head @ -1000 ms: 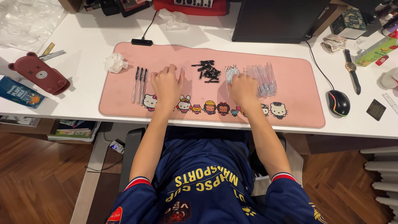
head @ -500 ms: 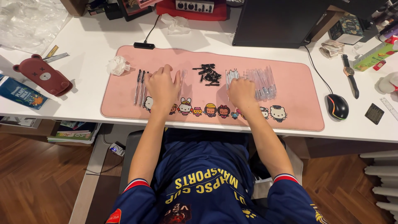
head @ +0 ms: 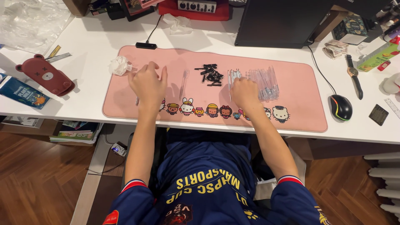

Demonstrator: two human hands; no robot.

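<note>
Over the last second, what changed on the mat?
The left hand slid left across the pink mat, off the characters row and onto the clear tubes it lay beside; one clear tube now lies bare to its right. The right hand edged up toward the clear tube bundle. Whether either hand grips anything cannot be told. The black parts pile, crumpled tissue and mouse stayed put.

A desk mat is laid on the surface; on it, small clips are placed left of clear tubes, a mouse right of it.
</note>
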